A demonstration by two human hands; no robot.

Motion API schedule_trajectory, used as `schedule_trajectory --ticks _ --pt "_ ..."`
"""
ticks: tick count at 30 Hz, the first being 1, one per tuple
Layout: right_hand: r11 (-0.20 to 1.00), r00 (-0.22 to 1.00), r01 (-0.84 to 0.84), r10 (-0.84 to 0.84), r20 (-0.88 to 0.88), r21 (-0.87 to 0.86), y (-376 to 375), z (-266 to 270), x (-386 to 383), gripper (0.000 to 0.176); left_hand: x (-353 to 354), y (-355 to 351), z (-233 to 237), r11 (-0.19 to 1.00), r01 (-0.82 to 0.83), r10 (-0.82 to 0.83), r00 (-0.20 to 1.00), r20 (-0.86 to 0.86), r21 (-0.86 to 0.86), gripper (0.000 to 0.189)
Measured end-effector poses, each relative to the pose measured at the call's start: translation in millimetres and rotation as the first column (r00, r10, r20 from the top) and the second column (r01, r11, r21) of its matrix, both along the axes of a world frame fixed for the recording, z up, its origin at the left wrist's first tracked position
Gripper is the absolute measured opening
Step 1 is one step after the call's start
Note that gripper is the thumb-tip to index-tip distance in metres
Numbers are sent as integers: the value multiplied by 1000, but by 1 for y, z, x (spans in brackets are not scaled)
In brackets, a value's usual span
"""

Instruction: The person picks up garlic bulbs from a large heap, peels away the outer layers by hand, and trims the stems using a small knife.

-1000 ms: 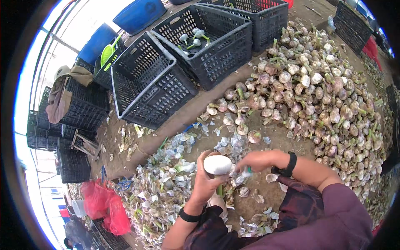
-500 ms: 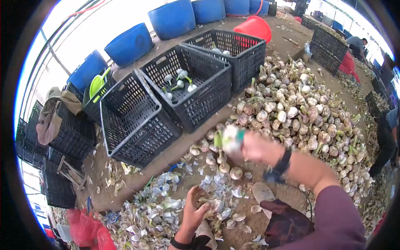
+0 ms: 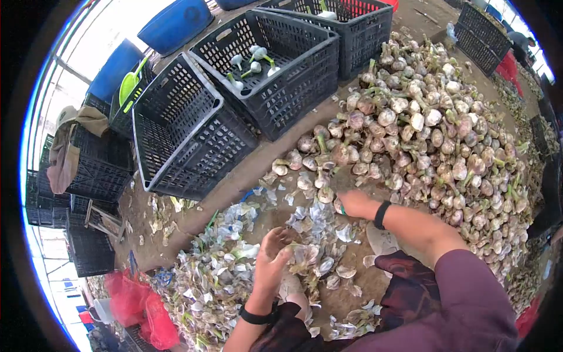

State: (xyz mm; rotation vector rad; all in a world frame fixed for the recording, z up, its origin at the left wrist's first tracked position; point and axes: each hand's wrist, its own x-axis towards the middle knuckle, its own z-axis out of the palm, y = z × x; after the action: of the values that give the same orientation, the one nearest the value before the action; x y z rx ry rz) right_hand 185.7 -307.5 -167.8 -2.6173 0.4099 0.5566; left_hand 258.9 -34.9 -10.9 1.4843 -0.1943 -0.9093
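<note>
My left hand (image 3: 271,264) is held palm inward over the loose peels, fingers curled and thumb apart, with nothing visible in it. At the near edge of a large heap of unpeeled garlic bulbs (image 3: 434,135), my right hand (image 3: 358,204) is closed. A bit of something green (image 3: 342,209) shows at its fingers; the rest of that thing is hidden. Just beyond it are a few loose garlic bulbs (image 3: 322,179). Several peeled white garlic bulbs with green stems (image 3: 257,54) lie in the middle black crate (image 3: 293,88).
A black crate (image 3: 193,152) stands at left, another crate (image 3: 363,35) at back right. Garlic skins (image 3: 217,281) cover the ground near my left hand. Red mesh bags (image 3: 141,305) lie lower left. Blue tubs (image 3: 176,26) line the back; a person (image 3: 519,44) is far right.
My right hand has moved down and toward me from near the crates; the white-and-green bulb at its fingers is gone from it. My left hand stays much the same. The view has tilted downward.
</note>
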Motion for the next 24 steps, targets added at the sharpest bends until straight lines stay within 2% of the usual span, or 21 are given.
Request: schedule_trajectory --ticks 2,4,6,7,8,11,14,15,18,19,22,24 --pt "999 999 -42 41 25 26 6 27 2 22 0 1 -11 1000 10 -9 1000 -24 14 58" --pt "959 996 13 -38 81 282 13 57 8 23 -2 -2 -12 994 89 -90 996 14 68 68" --pt "854 984 0 -92 150 521 25 90 13 26 -8 -11 -3 987 121 -126 991 41 109 73" --pt "776 974 -36 -114 197 629 34 109 15 28 -8 -8 -14 986 133 -139 989 54 96 81" --pt "685 960 -78 -143 239 724 43 124 16 31 -9 -8 -9 994 109 -109 994 -19 15 82" --pt "384 918 -7 -364 158 923 63 146 17 32 -11 -11 2 974 -27 -16 982 -189 -224 86" --pt "-31 857 232 -465 -220 972 82 174 4 33 -17 -14 15 958 -118 103 992 -72 -260 84" --pt "58 879 204 -451 -157 977 87 183 -1 31 -20 -15 19 963 -161 148 986 -75 -214 76" --pt "7 848 342 -434 -305 940 99 173 -3 28 -28 -16 20 996 -68 84 948 306 -61 79" --pt "263 870 403 -406 -279 876 99 191 -5 23 -28 -16 15 996 -84 71 892 446 9 81" --pt "107 844 331 -479 -243 938 108 183 -9 22 -33 -10 20 992 -87 22 821 571 88 81" --pt "177 877 266 -452 -162 948 106 191 -13 17 -38 -12 35 995 -103 80 857 510 16 81"
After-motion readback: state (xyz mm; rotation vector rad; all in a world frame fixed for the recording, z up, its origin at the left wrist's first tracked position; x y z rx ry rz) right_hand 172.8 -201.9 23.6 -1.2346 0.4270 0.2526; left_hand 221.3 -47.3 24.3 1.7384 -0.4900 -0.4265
